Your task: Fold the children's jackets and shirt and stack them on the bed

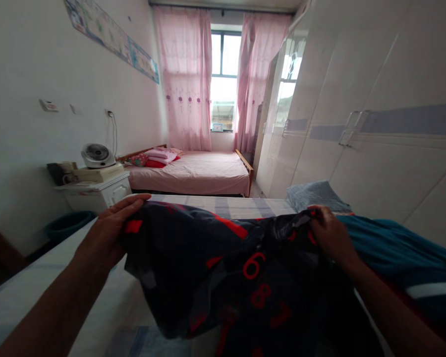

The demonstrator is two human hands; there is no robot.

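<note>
A dark shirt (pixel 223 277) printed with red numbers and patches hangs stretched between my two hands above the near bed (pixel 92 292). My left hand (pixel 109 230) is closed on the cloth at its left end, thumb along the top edge. At the opposite upper edge, my right hand (pixel 330 235) pinches a bunched part of the fabric. The shirt's lower part drops in loose folds toward me and runs out of view. Just right of my right hand lie a teal garment (pixel 390 248) with a white stripe and a folded grey cloth (pixel 315 193).
Beyond stands a second bed (pixel 208 173) with pink bedding and a folded pile (pixel 159 156). A white cabinet (pixel 111 191) carries a small fan (pixel 97 154); a dark green bin (pixel 69 225) sits below. White wardrobes (pixel 386 168) line the right side.
</note>
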